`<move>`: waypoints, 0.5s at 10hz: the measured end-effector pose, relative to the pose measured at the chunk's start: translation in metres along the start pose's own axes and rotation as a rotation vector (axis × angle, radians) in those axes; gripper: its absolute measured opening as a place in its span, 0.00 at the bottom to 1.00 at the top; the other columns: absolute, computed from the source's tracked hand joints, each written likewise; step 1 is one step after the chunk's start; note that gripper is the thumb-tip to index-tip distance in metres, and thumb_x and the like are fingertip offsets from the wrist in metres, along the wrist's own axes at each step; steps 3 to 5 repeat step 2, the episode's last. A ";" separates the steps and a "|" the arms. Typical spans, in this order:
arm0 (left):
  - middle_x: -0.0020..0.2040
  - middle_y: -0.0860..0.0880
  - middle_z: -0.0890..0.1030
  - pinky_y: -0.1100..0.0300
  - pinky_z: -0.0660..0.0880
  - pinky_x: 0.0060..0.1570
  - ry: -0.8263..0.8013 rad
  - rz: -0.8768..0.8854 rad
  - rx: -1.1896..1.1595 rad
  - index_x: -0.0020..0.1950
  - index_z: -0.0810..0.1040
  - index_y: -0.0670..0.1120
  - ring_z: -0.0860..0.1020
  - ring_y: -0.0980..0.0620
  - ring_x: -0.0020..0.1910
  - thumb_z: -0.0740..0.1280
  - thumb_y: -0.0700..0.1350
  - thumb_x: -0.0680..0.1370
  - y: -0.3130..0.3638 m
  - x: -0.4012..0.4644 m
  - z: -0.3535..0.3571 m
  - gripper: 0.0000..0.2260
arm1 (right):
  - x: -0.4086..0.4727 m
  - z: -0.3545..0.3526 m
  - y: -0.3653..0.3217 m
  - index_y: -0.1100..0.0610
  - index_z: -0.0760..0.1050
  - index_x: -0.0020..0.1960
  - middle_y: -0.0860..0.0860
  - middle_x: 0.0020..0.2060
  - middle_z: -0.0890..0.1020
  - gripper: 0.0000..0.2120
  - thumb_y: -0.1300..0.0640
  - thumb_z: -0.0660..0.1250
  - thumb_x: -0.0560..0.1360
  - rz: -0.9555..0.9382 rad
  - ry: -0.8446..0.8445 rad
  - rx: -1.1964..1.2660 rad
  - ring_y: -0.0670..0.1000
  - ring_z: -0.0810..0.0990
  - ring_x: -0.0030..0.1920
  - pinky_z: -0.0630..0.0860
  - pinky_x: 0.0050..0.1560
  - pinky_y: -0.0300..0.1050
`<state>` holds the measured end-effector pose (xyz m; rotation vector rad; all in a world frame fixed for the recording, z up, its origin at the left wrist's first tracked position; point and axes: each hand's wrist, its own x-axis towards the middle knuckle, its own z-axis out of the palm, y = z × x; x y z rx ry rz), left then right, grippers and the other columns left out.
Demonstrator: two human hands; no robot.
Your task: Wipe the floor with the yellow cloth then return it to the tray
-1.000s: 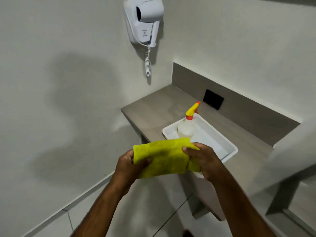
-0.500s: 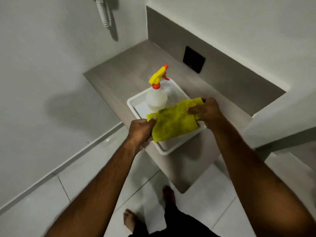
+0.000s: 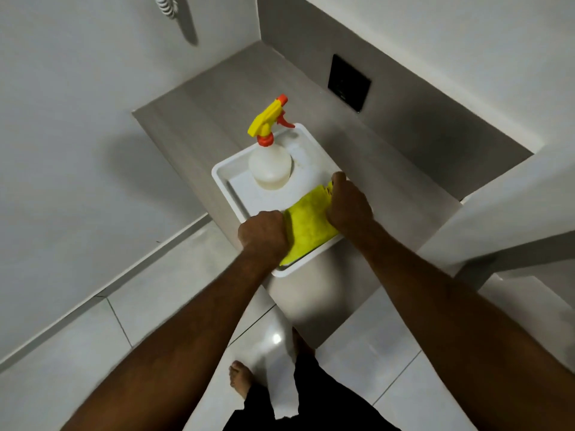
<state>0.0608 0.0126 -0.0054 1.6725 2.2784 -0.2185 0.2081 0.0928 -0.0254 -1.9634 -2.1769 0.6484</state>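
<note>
The folded yellow cloth (image 3: 306, 227) lies in the near end of the white tray (image 3: 222, 186), which sits on the grey counter. My left hand (image 3: 264, 233) grips the cloth's left edge, knuckles up. On the cloth's far right corner my right hand (image 3: 348, 203) is closed, pressing it down inside the tray. Part of the cloth is hidden under both hands.
A spray bottle (image 3: 270, 164) with a yellow and orange trigger stands in the tray's far end. The grey counter (image 3: 199, 101) juts from the wall with a black socket plate (image 3: 348, 83) behind it. White floor tiles (image 3: 130, 318) and my bare foot (image 3: 241, 377) lie below.
Both hands have lowered the cloth from above the tray down into its near end. The view has tilted further down toward the counter and floor.
</note>
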 end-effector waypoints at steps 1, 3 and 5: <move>0.54 0.42 0.81 0.49 0.75 0.43 0.078 0.029 0.116 0.58 0.76 0.41 0.82 0.39 0.52 0.63 0.38 0.75 -0.005 -0.004 0.001 0.12 | -0.014 0.001 -0.003 0.57 0.76 0.51 0.57 0.45 0.81 0.05 0.63 0.64 0.76 -0.177 0.144 -0.321 0.58 0.81 0.41 0.78 0.37 0.49; 0.53 0.41 0.79 0.50 0.73 0.39 0.233 0.078 0.185 0.57 0.74 0.40 0.81 0.39 0.48 0.64 0.42 0.76 -0.021 -0.007 -0.008 0.11 | -0.016 0.001 -0.010 0.57 0.75 0.39 0.57 0.38 0.80 0.06 0.66 0.65 0.73 -0.455 0.394 -0.498 0.58 0.78 0.36 0.74 0.36 0.50; 0.53 0.41 0.79 0.50 0.73 0.39 0.233 0.078 0.185 0.57 0.74 0.40 0.81 0.39 0.48 0.64 0.42 0.76 -0.021 -0.007 -0.008 0.11 | -0.016 0.001 -0.010 0.57 0.75 0.39 0.57 0.38 0.80 0.06 0.66 0.65 0.73 -0.455 0.394 -0.498 0.58 0.78 0.36 0.74 0.36 0.50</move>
